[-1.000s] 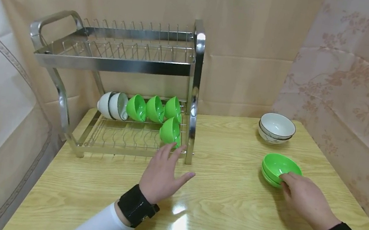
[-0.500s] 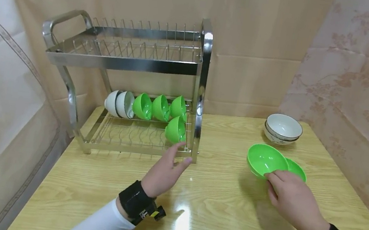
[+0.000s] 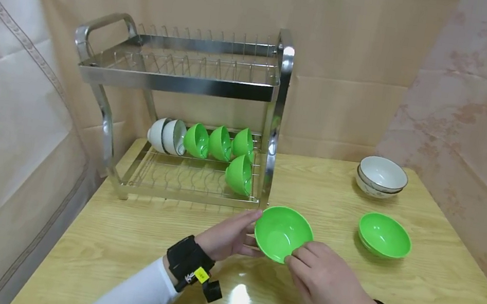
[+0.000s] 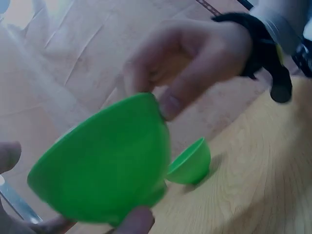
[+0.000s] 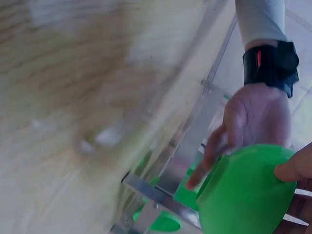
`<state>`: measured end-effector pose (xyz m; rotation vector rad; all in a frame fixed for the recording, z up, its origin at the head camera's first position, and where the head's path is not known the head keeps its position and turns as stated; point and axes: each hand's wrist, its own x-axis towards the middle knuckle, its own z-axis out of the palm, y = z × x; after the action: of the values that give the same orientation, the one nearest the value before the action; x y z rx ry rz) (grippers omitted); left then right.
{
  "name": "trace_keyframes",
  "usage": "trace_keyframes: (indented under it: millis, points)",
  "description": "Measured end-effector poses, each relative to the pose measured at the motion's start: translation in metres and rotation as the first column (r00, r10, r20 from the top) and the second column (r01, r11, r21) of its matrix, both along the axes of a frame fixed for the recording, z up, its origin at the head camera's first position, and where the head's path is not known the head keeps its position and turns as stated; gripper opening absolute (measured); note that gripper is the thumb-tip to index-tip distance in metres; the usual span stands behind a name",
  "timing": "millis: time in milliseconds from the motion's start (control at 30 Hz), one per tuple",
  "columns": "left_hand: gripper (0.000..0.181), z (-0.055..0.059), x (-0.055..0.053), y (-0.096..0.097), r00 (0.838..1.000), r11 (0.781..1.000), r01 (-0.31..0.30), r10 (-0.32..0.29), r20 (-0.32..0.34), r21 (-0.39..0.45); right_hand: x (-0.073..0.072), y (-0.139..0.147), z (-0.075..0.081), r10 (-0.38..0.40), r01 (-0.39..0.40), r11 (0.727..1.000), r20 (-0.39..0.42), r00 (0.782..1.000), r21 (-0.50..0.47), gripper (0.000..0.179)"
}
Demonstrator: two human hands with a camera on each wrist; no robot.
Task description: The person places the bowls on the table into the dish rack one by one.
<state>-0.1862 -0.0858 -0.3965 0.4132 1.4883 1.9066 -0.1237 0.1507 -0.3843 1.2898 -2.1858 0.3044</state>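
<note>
A green bowl (image 3: 281, 232) is held above the table between both hands, tilted with its inside facing the head camera. My right hand (image 3: 330, 283) pinches its rim at the near right, thumb and fingers on either side of the wall, as the left wrist view shows. My left hand (image 3: 231, 236) is at the bowl's left side, fingers spread beneath it. In the left wrist view its thumb (image 4: 9, 156) stands apart from the rim, while a fingertip (image 4: 136, 222) overlaps the bowl's base. Another green bowl (image 3: 385, 234) rests on the table to the right.
A two-tier metal dish rack (image 3: 178, 83) stands at the back left. Its lower tier holds two white bowls (image 3: 174, 137) and several green bowls (image 3: 239, 173) on edge. Stacked white bowls (image 3: 382, 174) sit at the back right of the wooden table (image 3: 314, 182).
The right hand has lifted the upper green bowl off its stack and carried it left, leaving one behind. The left hand has turned and come to the carried bowl's side.
</note>
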Motion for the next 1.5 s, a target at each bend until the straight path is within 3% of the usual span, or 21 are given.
trace_keyframes:
  millis: [167, 267, 333, 400, 500, 600, 833, 967, 1100, 1233, 1300, 1500]
  points:
    - [0.056, -0.003, -0.004, 0.0, 0.999, 1.0, 0.01, -0.01, 0.045, 0.003, 0.002, -0.005, -0.004, 0.014, -0.013, 1.0, 0.025, 1.0, -0.018, 0.033]
    - [0.052, -0.004, -0.005, -0.001, 0.998, 1.0, -0.001, 0.001, 0.062, 0.003, 0.003, -0.005, -0.006, 0.011, -0.01, 1.0, 0.051, 0.999, -0.022, 0.015]
    - [0.049, -0.005, -0.005, -0.002, 0.998, 1.0, -0.003, 0.003, 0.063, 0.003, 0.003, -0.005, -0.007, 0.018, -0.017, 1.0, 0.054, 0.998, -0.026, 0.014]
    - [0.047, -0.005, -0.005, -0.004, 0.998, 1.0, -0.003, 0.003, 0.065, 0.005, 0.002, -0.006, -0.008, 0.02, -0.019, 0.999, 0.052, 0.998, -0.032, 0.02]
    - [0.045, -0.005, -0.005, -0.006, 0.998, 1.0, 0.008, -0.009, 0.065, 0.015, 0.001, -0.006, -0.01, 0.025, -0.024, 0.999, 0.039, 0.999, -0.047, 0.042]
    - [0.046, -0.003, -0.004, -0.013, 0.998, 1.0, -0.006, 0.005, 0.069, 0.016, -0.003, -0.009, -0.014, 0.049, -0.045, 0.997, 0.05, 0.998, -0.063, 0.043]
    - [0.049, 0.002, 0.004, -0.032, 0.996, 0.997, -0.081, 0.081, 0.048, -0.008, -0.012, -0.016, -0.021, 0.082, -0.076, 0.995, 0.093, 0.992, -0.068, 0.025]
    - [0.05, 0.005, 0.008, -0.045, 0.98, 0.979, -0.197, 0.195, -0.032, -0.049, -0.015, -0.019, -0.024, 0.032, -0.026, 0.998, 0.139, 0.99, -0.049, 0.033]
    - [0.052, 0.011, 0.011, -0.057, 0.929, 0.928, -0.357, 0.342, -0.14, -0.108, -0.02, -0.022, -0.029, -0.037, 0.038, 0.999, 0.207, 0.978, 0.0, 0.052]
    - [0.055, 0.019, 0.015, -0.068, 0.855, 0.85, -0.496, 0.444, -0.267, -0.175, -0.027, -0.026, -0.038, -0.095, 0.071, 0.993, 0.276, 0.957, 0.095, 0.062]
    - [0.058, 0.023, 0.015, -0.073, 0.814, 0.801, -0.556, 0.472, -0.339, -0.222, -0.03, -0.03, -0.043, -0.107, 0.07, 0.989, 0.3, 0.948, 0.132, 0.064]
    - [0.064, 0.031, 0.006, -0.084, 0.679, 0.615, -0.71, 0.471, -0.564, -0.342, -0.038, -0.04, -0.053, -0.079, 0.032, 0.989, 0.33, 0.941, 0.145, 0.064]
